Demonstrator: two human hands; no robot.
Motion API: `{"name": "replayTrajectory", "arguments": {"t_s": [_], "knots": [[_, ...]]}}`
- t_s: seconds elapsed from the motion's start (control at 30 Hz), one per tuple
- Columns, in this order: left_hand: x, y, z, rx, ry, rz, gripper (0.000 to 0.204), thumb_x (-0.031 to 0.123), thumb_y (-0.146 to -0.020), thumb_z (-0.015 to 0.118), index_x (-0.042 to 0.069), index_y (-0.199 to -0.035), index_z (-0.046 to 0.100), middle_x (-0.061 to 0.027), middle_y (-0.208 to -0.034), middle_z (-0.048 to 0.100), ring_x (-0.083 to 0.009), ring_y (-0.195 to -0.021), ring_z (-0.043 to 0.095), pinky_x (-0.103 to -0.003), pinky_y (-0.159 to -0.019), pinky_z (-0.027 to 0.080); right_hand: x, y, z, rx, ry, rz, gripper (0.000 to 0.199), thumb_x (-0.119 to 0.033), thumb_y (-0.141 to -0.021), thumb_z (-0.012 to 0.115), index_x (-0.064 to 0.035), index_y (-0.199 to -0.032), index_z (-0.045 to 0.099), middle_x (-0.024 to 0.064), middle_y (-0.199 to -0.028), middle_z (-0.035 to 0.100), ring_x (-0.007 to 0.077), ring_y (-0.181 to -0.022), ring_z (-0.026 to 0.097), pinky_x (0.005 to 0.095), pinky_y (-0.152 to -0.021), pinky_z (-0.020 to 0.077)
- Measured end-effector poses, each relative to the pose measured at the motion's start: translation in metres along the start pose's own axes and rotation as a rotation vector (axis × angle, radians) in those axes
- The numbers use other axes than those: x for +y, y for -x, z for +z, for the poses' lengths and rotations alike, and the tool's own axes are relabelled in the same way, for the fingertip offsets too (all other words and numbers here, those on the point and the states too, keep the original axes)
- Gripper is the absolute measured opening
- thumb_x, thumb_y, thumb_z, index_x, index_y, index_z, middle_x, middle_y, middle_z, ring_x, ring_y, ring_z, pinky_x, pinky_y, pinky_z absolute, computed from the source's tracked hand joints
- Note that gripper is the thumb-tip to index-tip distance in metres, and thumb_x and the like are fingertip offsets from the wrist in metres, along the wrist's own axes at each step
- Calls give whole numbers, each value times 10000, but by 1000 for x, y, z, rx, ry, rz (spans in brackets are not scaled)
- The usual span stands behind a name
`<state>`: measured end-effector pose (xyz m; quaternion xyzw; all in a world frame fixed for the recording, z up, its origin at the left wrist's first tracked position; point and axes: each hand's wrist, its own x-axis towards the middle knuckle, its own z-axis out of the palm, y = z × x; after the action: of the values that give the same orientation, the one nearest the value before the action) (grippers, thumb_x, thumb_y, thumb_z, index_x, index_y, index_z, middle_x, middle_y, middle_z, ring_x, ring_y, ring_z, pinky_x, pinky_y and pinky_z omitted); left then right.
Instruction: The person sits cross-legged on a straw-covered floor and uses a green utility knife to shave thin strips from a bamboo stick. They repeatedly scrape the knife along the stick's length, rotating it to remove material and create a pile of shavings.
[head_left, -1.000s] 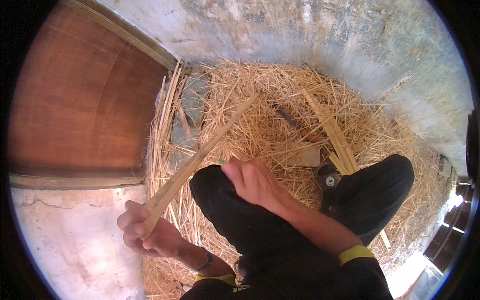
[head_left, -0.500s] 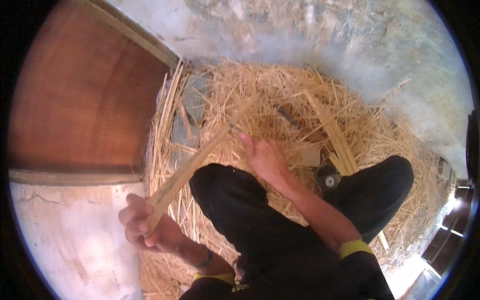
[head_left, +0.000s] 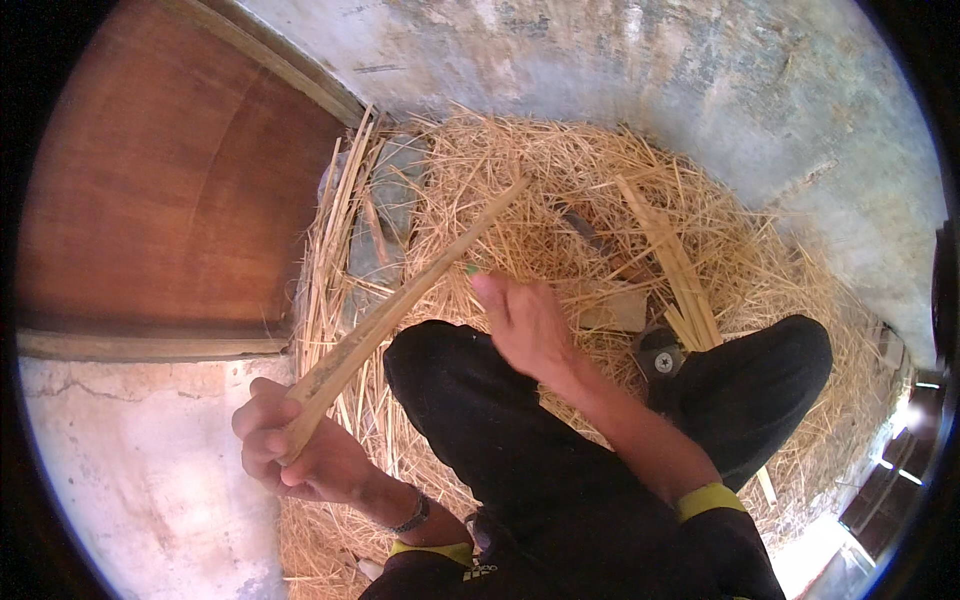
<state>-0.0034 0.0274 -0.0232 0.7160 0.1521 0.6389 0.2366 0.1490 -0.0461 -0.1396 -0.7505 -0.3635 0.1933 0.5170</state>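
Note:
My left hand (head_left: 300,440), at the lower left, is closed round the near end of a long, pale bamboo strip (head_left: 400,302). The strip slants up and away to the right, its thinner far end over a heap of shavings. Close to the right side of the strip is my right hand (head_left: 525,325), its fingers curled. A small green bit (head_left: 471,269) shows at those fingertips; the rest of what they hold is hidden in the hand. A slight gap shows between the right fingers and the strip.
Pale, straw-like shavings (head_left: 560,160) cover the floor. Split strips (head_left: 675,265) lie beyond my right knee, a bundle of thin strips (head_left: 340,205) beside the brown door (head_left: 180,190). A light block (head_left: 615,308) rests between my bent legs. Stained walls (head_left: 600,60) stand close around.
My right hand has turned slightly, so the green bit now shows where a dark, thin edge was near the strip. The strip's far end is sharper to see; my left hand keeps its hold.

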Motion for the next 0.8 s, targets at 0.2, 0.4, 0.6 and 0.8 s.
{"name": "replayTrajectory", "arguments": {"t_s": [0.2, 0.4, 0.6, 0.8], "knots": [[-3, 3, -12, -201, 225, 33, 363, 473, -841, 545, 127, -819, 438, -54, -852, 449, -174, -736, 375, -261, -590, 390, -60, 42, -28, -175, -103, -180, 479, -392, -932, 394, 8, -734, 568, 215, -489, 516, 392, -478, 552, 455, -457, 448], [-7, 8, -17, -203, 192, 42, 384, 499, -823, 556, 168, -742, 379, -19, -803, 426, -178, -689, 338, -257, -556, 337, -49, 43, -25, -187, 102, -24, 330, -313, -910, 462, -23, -772, 539, 206, -572, 539, 393, -553, 568, 451, -479, 448], [-3, 8, -12, -214, 191, 30, 390, 490, -835, 553, 169, -730, 358, -21, -794, 432, -175, -681, 352, -251, -555, 358, -10, 34, -11, -104, 35, 114, 315, -316, -892, 495, -27, -773, 536, 213, -583, 538, 399, -584, 567, 466, -523, 449], [-7, 11, -8, -211, 277, 79, 368, 493, -839, 546, 165, -762, 396, -27, -819, 435, -179, -731, 362, -256, -604, 382, -44, 35, -20, -82, 99, -118, 383, -309, -931, 407, -1, -780, 579, 241, -629, 562, 419, -631, 571, 488, -570, 440]]}}
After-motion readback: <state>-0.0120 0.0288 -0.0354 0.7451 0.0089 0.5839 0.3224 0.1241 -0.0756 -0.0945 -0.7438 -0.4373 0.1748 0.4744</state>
